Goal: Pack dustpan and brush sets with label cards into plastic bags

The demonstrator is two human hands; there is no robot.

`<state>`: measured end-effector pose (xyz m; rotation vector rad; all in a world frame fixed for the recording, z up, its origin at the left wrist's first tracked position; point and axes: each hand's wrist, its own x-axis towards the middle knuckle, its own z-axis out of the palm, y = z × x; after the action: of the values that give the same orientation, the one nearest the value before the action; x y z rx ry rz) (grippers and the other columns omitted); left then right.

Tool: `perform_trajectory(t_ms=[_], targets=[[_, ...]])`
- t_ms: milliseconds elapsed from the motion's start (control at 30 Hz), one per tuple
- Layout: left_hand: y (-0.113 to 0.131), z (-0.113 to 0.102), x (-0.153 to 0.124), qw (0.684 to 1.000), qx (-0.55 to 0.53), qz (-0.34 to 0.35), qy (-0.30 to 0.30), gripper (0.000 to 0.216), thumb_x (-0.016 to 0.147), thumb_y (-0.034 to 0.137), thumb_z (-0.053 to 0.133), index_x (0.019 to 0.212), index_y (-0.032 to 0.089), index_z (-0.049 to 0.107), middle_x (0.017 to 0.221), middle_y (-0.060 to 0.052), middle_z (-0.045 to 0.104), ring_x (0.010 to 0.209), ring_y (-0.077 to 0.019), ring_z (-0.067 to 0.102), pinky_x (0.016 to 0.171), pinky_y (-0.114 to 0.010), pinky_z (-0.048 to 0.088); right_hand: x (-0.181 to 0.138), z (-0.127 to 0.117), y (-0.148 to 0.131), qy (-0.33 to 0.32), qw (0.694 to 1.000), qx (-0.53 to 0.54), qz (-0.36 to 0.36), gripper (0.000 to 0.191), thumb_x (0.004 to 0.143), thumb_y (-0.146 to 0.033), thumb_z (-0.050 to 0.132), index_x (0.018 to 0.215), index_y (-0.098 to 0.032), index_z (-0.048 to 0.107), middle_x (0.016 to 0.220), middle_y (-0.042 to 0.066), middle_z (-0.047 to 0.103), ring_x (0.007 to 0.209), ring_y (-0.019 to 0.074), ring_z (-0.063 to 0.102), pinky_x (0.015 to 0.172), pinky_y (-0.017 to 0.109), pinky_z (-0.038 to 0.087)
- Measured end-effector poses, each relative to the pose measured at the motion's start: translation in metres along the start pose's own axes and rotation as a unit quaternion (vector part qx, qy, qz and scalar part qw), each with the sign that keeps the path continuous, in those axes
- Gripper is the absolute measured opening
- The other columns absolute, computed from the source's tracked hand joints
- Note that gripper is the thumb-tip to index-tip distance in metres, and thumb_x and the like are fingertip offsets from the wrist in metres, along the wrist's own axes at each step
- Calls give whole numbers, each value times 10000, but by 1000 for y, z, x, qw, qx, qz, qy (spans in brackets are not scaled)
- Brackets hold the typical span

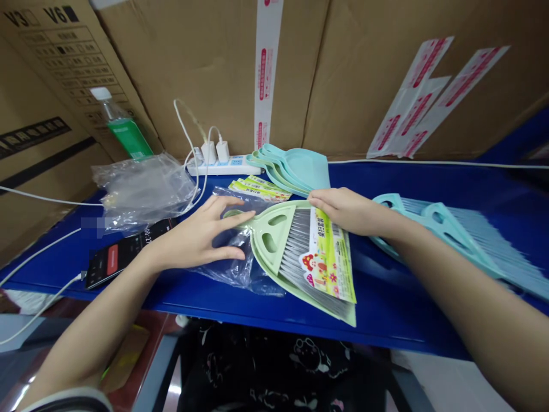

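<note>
A pale green dustpan [257, 257] lies on the blue table with a grey-bristled hand brush [295, 246] nested in it. Across the bristles rests a yellow-green printed label card [332, 257]. My left hand [210, 234] is by the handle end, fingers spread, its index fingertip at or just over the handle. My right hand [343, 210] is closed over the far end of the card, at the dustpan's far corner; its fingertips are partly hidden. Under the handle lies a crumpled clear plastic bag [261, 284].
Stacked dustpans [306, 166] and more label cards [261, 187] lie behind. Blue brush sets [454, 229] are at right. At left are a phone [124, 254], plastic bags [141, 186], a bottle [128, 134] and a power strip [235, 166] with cables. Cardboard boxes [206, 63] stand behind.
</note>
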<state>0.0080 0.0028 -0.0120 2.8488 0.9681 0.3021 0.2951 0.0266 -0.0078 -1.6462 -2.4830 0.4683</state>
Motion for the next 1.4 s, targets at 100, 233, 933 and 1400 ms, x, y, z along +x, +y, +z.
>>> perform_trajectory(t_ms=[100,233,933,1400], targets=[[-1,4,0,999,-19,22,-40,717,878,618,490,1494,313,284,1532,-129,325,1392,-322,304,1128,-561,286,-1,1,-3,0,1000,-2,9,296,917,-246,276,638,-247,375,598,23,542,590,174,522,572,293,364],[1,16,3,998,-8,22,-58,751,895,631,438,1515,261,234,1575,-163,236,1440,-343,226,1147,-585,237,0,6,-9,-6,1000,-7,14,277,920,-227,269,665,-241,375,714,53,593,673,184,550,645,303,388],[8,1,15,902,192,-367,-122,428,952,193,262,1324,90,447,897,-153,716,868,-331,699,771,-439,515,8,23,2,26,999,25,-40,247,913,-228,279,678,-251,353,679,40,551,642,178,524,629,299,383],[1,-2,9,944,-164,-287,-16,387,875,148,317,1255,171,388,608,58,610,494,-115,631,583,-228,496,10,25,10,46,996,64,-49,213,909,-285,286,747,-244,418,736,42,593,680,185,549,636,313,410]])
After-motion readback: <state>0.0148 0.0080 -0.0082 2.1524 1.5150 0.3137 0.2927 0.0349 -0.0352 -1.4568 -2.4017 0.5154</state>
